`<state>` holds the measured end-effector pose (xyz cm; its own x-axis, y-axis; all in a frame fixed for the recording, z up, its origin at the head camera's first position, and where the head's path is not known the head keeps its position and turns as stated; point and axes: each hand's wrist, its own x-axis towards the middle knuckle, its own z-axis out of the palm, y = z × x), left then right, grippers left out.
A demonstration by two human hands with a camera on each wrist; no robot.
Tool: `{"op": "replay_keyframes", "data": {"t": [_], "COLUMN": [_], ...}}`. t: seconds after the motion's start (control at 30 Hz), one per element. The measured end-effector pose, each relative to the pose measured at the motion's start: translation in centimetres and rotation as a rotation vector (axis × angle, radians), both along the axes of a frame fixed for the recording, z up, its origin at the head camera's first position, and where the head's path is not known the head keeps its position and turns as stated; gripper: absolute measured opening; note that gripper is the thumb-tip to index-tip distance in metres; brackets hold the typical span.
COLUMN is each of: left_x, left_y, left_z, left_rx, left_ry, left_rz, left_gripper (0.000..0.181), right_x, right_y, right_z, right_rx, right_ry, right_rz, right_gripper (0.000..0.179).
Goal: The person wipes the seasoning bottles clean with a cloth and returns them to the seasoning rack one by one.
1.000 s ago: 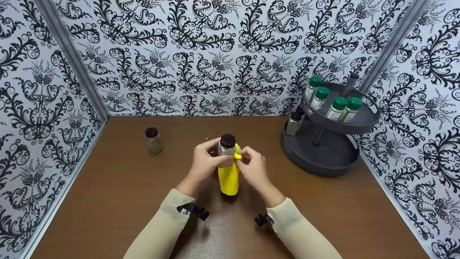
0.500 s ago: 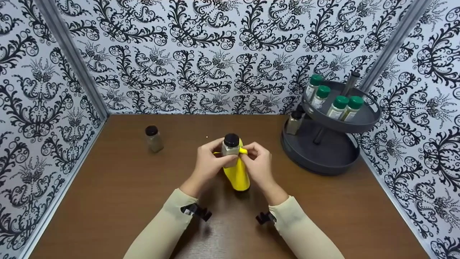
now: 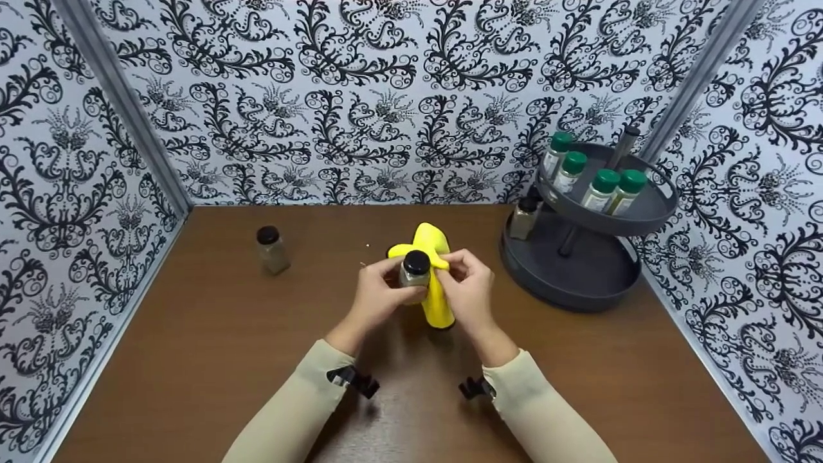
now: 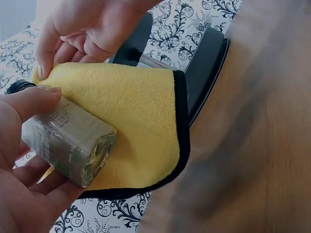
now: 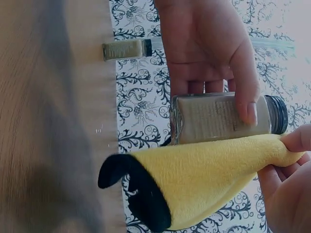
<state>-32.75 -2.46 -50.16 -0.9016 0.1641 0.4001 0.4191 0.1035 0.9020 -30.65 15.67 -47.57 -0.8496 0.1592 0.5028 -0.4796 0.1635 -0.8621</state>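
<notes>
"Checking in from my end of the feed: where do I have the jar (image 5: 211, 116)?"

"Up off the worktop (image 3: 218, 321), in front of the person, black cap (image 3: 416, 262) at the top, long axis roughly upright. The left hand (image 3: 380, 289) grips it, fingers and thumb round the body."

"And the right hand (image 3: 470, 283)?"

"Its fingers pinch a yellow cloth (image 5: 209, 177) close to the cap. I judge everything turns on this: the jar lies just left of those right fingers, while the cloth hangs along the jar's right side and spreads behind it. The left hand is the nearer one, being the one that holds it."

"Are the two touching?"

"From the right wrist I see them side by side with no gap I can find; I can't swear to contact all along."

"Materials?"

"Clear, glassy walls, square-sided, with printed lettering, pale contents and a ridged cap; I'd expect it slick. The cloth looks plush and limp, bound in black edging (image 4: 181, 111), so it should fold easily."

"Further out?"

"A similar second jar (image 3: 274, 257) stands upright, well off to the left. On the right, a dark two-tier stand (image 3: 553, 294) carries green-capped bottles (image 3: 571, 175) above and a black-capped one (image 3: 523, 223) below. Patterned walls (image 3: 360, 96) surround it all."
</notes>
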Motion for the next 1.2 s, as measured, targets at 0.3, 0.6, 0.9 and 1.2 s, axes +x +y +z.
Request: {"op": "replay_keyframes", "data": {"t": [0.3, 0.6, 0.9, 1.2], "left_x": [-1.2, -2.8, -3.8, -4.6], "left_y": [-0.8, -1.4, -1.7, -2.3], "left_z": [-0.9, -3.7, -6.0, -7.7], "left_rx": [-0.048, -0.048, 0.016, 0.043], "left_ry": [-0.028, -0.132, -0.182, -0.169], "left_rz": [-0.020, 0.026, 0.157, 0.142], "left_gripper": [0.044, 0.042, 0.045, 0.042], "right_x": [0.0, -1.7, -2.2, -2.5], "right_y": [0.1, 1.7, 2.8, 3.0], "right_z": [0.1, 0.1, 0.5, 0.5], "right_rx": [0.092, -0.063, -0.112, -0.123], "right_ry": [0.094, -0.003, -0.038, -0.056], "right_rz": [-0.031, -0.048, -0.073, -0.068], "right_gripper": [0.011, 0.011, 0.014, 0.016]}}
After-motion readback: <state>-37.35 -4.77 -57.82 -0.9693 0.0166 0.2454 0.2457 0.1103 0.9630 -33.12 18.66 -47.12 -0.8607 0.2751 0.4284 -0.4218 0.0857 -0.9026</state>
